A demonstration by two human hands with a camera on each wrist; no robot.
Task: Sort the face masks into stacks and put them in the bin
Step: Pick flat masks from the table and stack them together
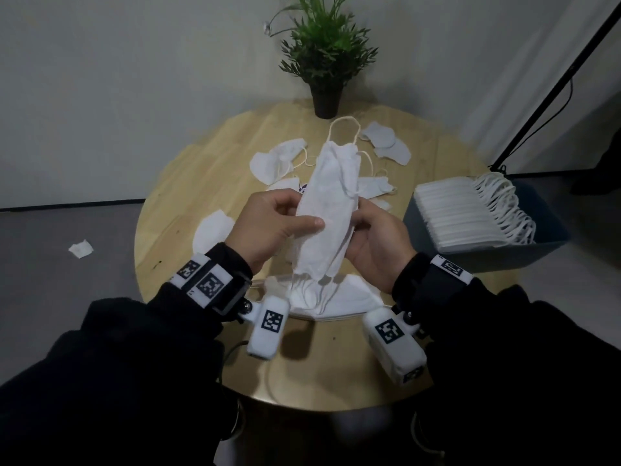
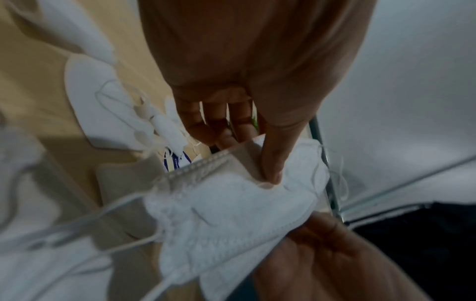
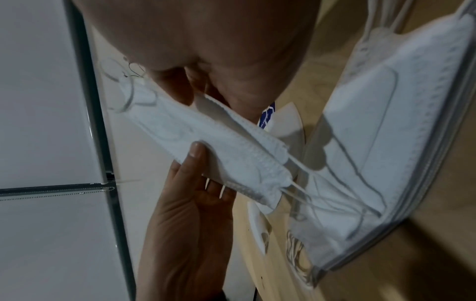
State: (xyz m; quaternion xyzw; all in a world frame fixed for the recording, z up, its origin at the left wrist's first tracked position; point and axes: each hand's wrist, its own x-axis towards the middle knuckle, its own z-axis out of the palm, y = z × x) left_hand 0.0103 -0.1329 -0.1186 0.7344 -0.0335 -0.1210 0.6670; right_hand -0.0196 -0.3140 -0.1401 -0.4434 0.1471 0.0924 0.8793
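Item 1, nearest: flat stack of masks (image 1: 336, 299) lay on the round table (image 1: 188, 183) at its near edge, ear loops trailing over it

Item 2: folded face mask (image 1: 327, 210) was held above that stack, long axis running away from the person. Left hand (image 1: 268, 227) pinched its left edge, thumb pressed on the top face and fingers curled beneath. Right hand (image 1: 376, 243) gripped the right edge, fingers curled round the fold. One ear loop (image 1: 342, 127) stood up at the far end; others hung from the near end, just above the stack

Risk, judged: hanging loops could snag the stack's loops as the mask was lowered and drag the top masks askew. A light pinch on soft fabric could let the fold spring open, so the piece would sit unevenly

Item 3: loose masks (image 1: 272, 159) were scattered across the middle and far table, some overlapping, loops tangled; likely to lift in pairs

Item 4: blue bin (image 1: 544, 253) stood just right of the table, already holding a row of masks (image 1: 467, 216) on edge, loops bunched at its far side. Room left in it could not be judged

Item 5: potted plant (image 1: 326, 55) at the far table edge; a white scrap (image 1: 80, 248) on the floor at left; a black stand (image 1: 554, 82) leaning at right, beyond the bin
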